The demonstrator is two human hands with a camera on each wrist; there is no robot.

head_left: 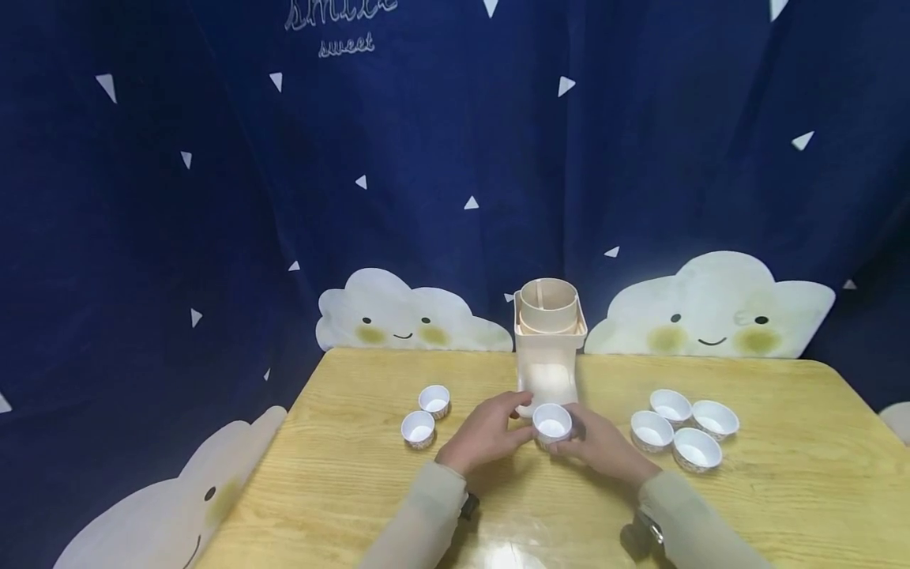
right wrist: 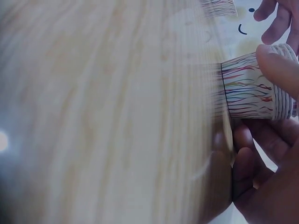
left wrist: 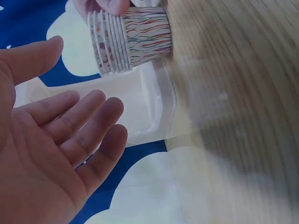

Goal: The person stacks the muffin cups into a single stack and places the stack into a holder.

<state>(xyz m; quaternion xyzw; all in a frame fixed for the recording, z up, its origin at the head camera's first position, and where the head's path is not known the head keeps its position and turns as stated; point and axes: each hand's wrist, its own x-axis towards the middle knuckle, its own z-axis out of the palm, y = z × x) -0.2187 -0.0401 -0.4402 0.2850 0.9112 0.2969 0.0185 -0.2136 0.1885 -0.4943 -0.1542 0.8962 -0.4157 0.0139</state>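
Observation:
A stack of nested paper baking cups (head_left: 552, 423), white inside and printed with coloured wavy lines outside, stands on or just above the table. My right hand (head_left: 607, 446) grips it between thumb and fingers; the right wrist view shows the thumb across the side of the stack (right wrist: 247, 88). Beside the cups on the other side is my left hand (head_left: 490, 433), its fingers loosely extended. In the left wrist view that hand (left wrist: 60, 135) holds nothing, and a gap separates it from the stack (left wrist: 148, 37). Right behind the cups stands a beige plastic holder (head_left: 547, 356) with a round tube on top.
Two paper cups (head_left: 418, 429) sit on the left of the wooden table (head_left: 341, 474). Several more cups (head_left: 697, 449) are grouped on the right. A dark blue curtain (head_left: 426, 142) with white clouds and triangles hangs behind the table's far edge.

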